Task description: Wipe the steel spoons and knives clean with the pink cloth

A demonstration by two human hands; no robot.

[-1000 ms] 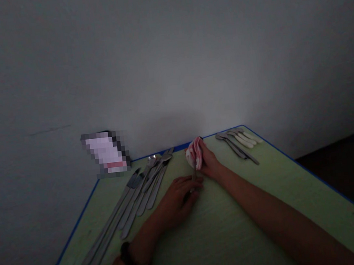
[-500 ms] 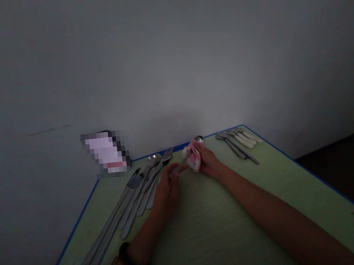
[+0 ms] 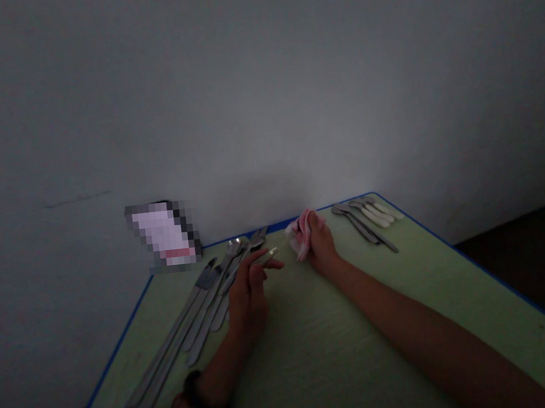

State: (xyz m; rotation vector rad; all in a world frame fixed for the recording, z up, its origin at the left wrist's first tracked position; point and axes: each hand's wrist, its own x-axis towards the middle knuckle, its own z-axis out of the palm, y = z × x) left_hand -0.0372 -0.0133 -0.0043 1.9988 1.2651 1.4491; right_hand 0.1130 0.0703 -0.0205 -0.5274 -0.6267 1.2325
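My left hand (image 3: 250, 291) pinches a metal spoon (image 3: 271, 253), its fingers closed round the handle. Light glints off the part that shows between the fingertips; toward the cloth the spoon is faint and blurred, so I cannot tell whether they touch. A crumpled pink and white cloth (image 3: 301, 233) is bunched in my right hand (image 3: 323, 244), which is closed on it just to the right of the left fingertips. Under and beside my left hand, several long-handled metal knives and spoons (image 3: 199, 312) lie in a slanting row on the green table.
Dark metal spoons (image 3: 365, 228) and white-handled pieces of cutlery (image 3: 378, 212) lie at the back right of the green table (image 3: 348, 365). A phone with a blurred screen (image 3: 163, 235) leans on the wall at the back left. The wall (image 3: 262, 101) stands directly behind the table.
My left hand has lifted and moved left with the spoon, away from the cloth. The spoon's bowl, seen beyond the cloth half a second ago, no longer shows there. My right hand stays nearly in place.
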